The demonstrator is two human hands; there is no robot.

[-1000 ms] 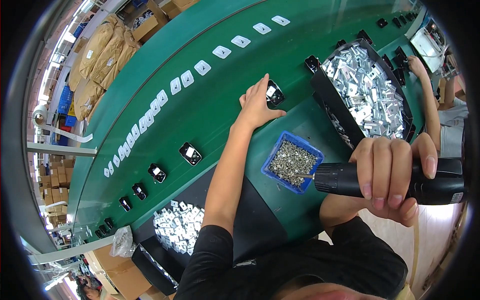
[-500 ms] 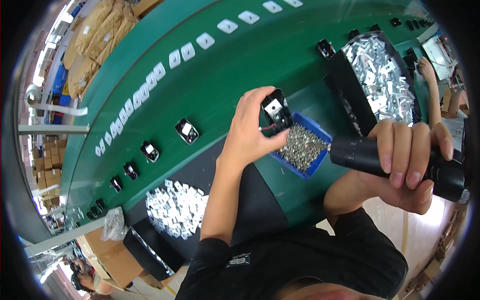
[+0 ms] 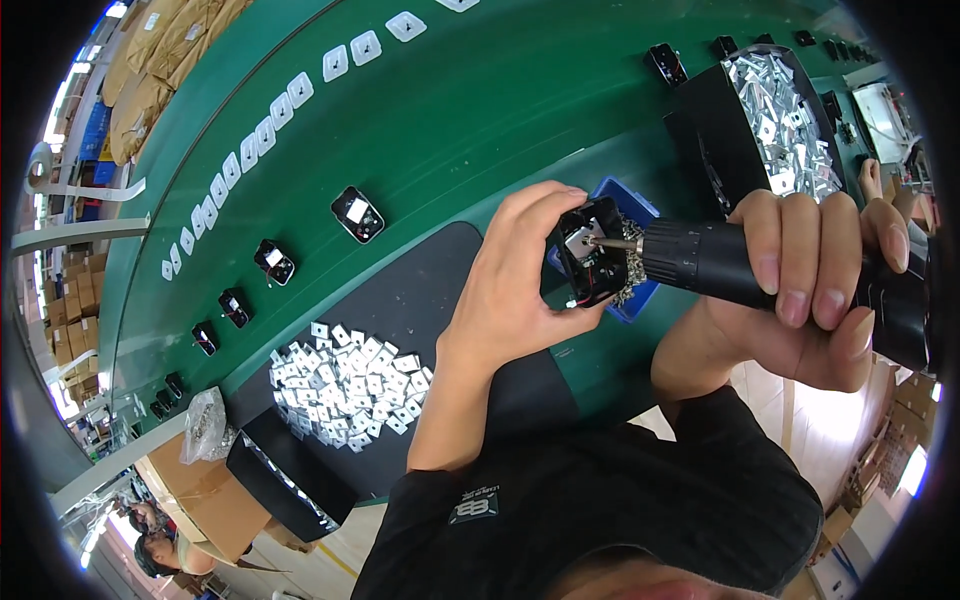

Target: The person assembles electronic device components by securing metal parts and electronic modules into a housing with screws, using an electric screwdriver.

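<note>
My left hand (image 3: 505, 285) is closed around a black plastic housing (image 3: 597, 278), tilted so that its open inside shows. Inside sit a silvery metal plate (image 3: 578, 243), some small electronics and wires. In my right hand (image 3: 805, 285) is a black electric screwdriver (image 3: 705, 258), held level with its bit pointing left. The bit's tip meets the metal plate, at what looks like a screw. Beneath the housing is a blue tray (image 3: 640, 300) of small screws (image 3: 632, 268), partly hidden by the housing and the screwdriver.
On the green belt (image 3: 450, 150) lie several black housings (image 3: 358, 214) and a row of white pieces (image 3: 265, 140). A heap of metal plates (image 3: 350, 385) covers part of a black mat (image 3: 510, 400). A black box of metal parts (image 3: 785, 125) stands right; another person's hand (image 3: 871, 180) is beyond.
The screwdriver's bit has gone from over the screw tray to the metal plate in the housing. My left hand has brought the housing right and turned its inside toward the bit.
</note>
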